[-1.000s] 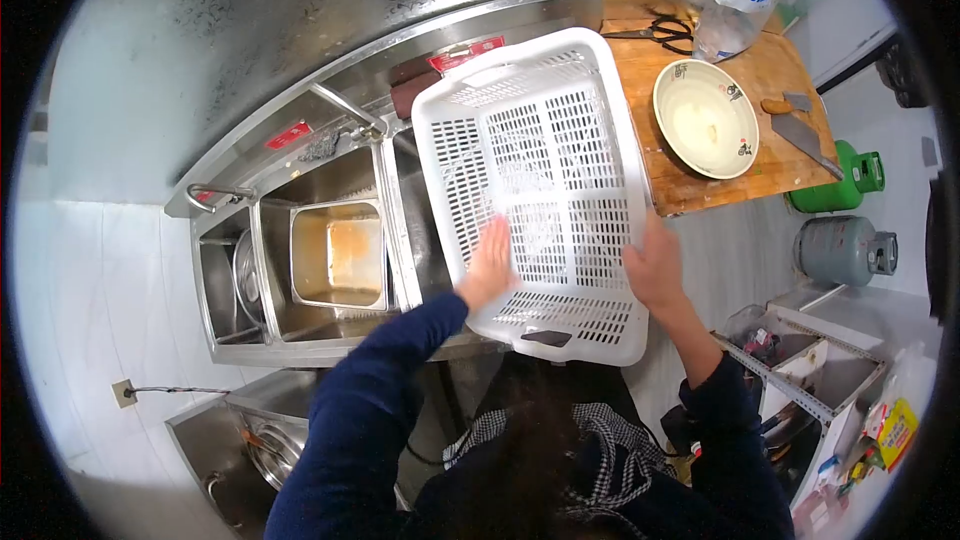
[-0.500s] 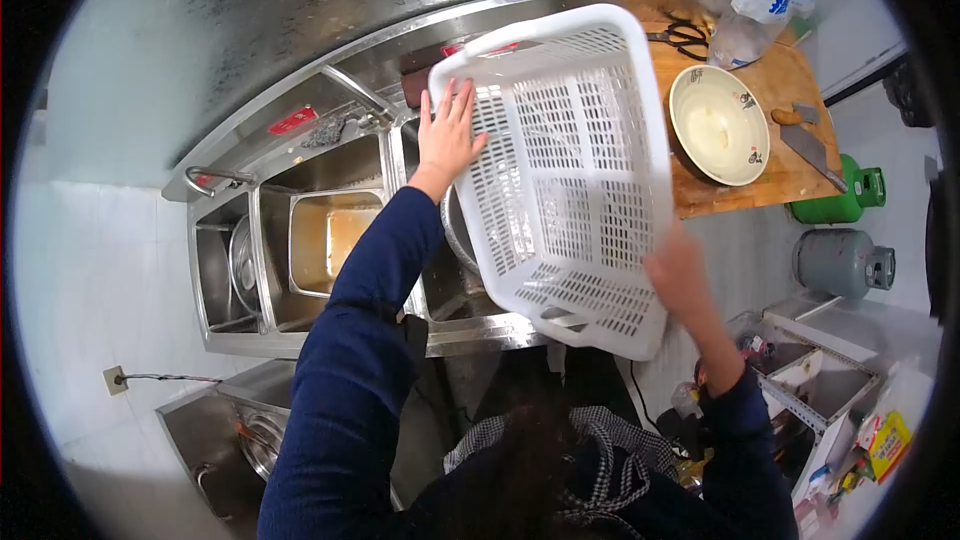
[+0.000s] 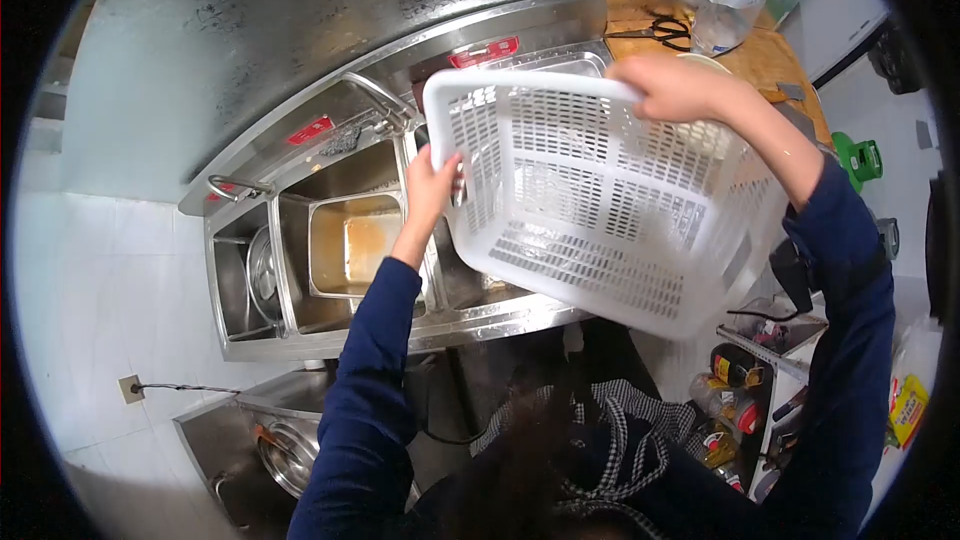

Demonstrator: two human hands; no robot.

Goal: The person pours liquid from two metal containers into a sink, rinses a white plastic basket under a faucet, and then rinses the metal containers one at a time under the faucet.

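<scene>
A white plastic basket (image 3: 598, 202) with slotted walls is held tilted over the right part of the steel sink, its inside facing me. My right hand (image 3: 668, 90) is closed over its far rim, the fingers wrapped round the edge. At the left side, my left hand (image 3: 430, 192) grips the rim, its fingertips partly hidden behind the basket wall. Nothing lies in the basket that I can make out. Part of a cream bowl (image 3: 706, 62) shows behind the right hand; the basket and arm hide the rest.
The steel sink (image 3: 480, 325) holds a rectangular pan (image 3: 322, 245) in one basin and a round metal bowl (image 3: 262, 280) in another. Faucets (image 3: 375, 92) rise at the back. Scissors (image 3: 668, 32) and a plastic bag (image 3: 728, 15) lie on the wooden board. Bottles (image 3: 722, 395) stand low at right.
My right hand has gone from the basket's right side up to its far rim. The basket has turned and shifted right, now covering most of the bowl. My left hand has moved down along the rim.
</scene>
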